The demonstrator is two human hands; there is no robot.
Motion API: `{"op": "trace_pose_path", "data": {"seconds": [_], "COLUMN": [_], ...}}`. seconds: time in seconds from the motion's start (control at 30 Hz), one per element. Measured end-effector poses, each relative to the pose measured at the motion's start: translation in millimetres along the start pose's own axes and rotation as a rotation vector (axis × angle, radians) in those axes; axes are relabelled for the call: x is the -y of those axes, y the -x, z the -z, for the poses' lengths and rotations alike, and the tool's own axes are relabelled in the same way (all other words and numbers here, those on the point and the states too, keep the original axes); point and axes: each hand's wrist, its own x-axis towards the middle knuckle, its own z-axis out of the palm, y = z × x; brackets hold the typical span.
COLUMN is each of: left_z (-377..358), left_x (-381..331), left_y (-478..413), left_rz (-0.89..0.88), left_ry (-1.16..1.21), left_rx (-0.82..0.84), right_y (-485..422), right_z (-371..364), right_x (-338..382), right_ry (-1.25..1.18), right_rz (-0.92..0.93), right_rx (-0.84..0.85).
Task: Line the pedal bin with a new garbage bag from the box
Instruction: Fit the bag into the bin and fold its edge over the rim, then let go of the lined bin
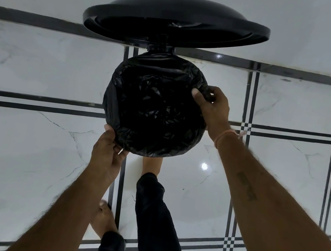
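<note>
Both forearms are stretched down to the bin (105, 95); the bag (156, 107) is already folded over its rim, pinched by the right hand (212, 104) and gripped by the left hand (107, 149); one hard tug and it's probably torn or popped off, or the lid (177, 20) gets dropped if the foot (151, 166) slips.

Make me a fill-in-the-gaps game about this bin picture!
1. The garbage bag is the colour ____.
2. The bin's lid is ____, not closed.
3. The right hand pinches the bag at the bin's ____.
4. A bare ____ presses down near the bin's base.

Missing words: black; open; rim; foot
</note>
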Motion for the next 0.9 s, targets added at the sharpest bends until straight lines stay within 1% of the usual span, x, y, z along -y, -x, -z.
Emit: {"op": "trace_pose_path", "data": {"seconds": [0.07, 0.17, 0.27, 0.33, 0.43, 0.5, 0.57, 0.63, 0.73, 0.8, 0.87, 0.9], "left_z": [0.4, 1.1, 1.4, 0.8, -0.7, -1.0, -1.6, 0.8, -0.6, -1.4, -1.4, -2.9], "left_x": [0.2, 0.1, -1.2, -2.8, -3.5, -3.6, -4.2, -3.9, -6.3, -5.0, -15.1, -17.3], "left_y": [-0.8, -0.5, 0.2, 1.0, 3.3, 3.0, 4.0, 2.9, 5.6, 6.1, 18.0, 17.3], "left_rz": [0.001, -0.006, -0.003, 0.003, 0.016, 0.021, 0.025, 0.032, 0.047, 0.063, 0.047, 0.063], "left_ry": [-0.002, -0.007, 0.006, -0.001, -0.004, 0.001, -0.002, -0.011, -0.025, -0.018, -0.031, -0.019], "left_rx": [0.002, 0.011, 0.013, 0.016, 0.007, 0.0, 0.003, -0.002, 0.0, -0.02, -0.028, -0.046], "right_y": [1.2, -3.4, -5.7, 4.0, 27.7, 37.2, 38.8, 40.8, 52.1, 66.7, 90.9, 92.8], "right_z": [-0.5, -6.1, -11.3, -11.6, -10.3, -10.5, -9.6, -6.0, -4.7, -4.0, -10.4, -14.1], "right_x": [0.7, 8.0, 13.6, 14.0, 2.1, -9.2, -13.4, -15.1, -19.8, -26.1, -27.0, -28.8], "right_ry": [-0.095, 0.029, 0.163, 0.123, 0.039, -0.029, -0.152, -0.264, -0.402, -0.446, -0.603, -0.665], "right_rz": [-0.016, -0.008, -0.024, -0.018, 0.013, -0.05, -0.135, -0.17, -0.27, -0.411, -0.556, -0.6], "right_rx": [-0.013, -0.098, -0.104, -0.098, -0.241, -0.295, -0.266, -0.241, -0.249, -0.172, -0.06, -0.04]}}
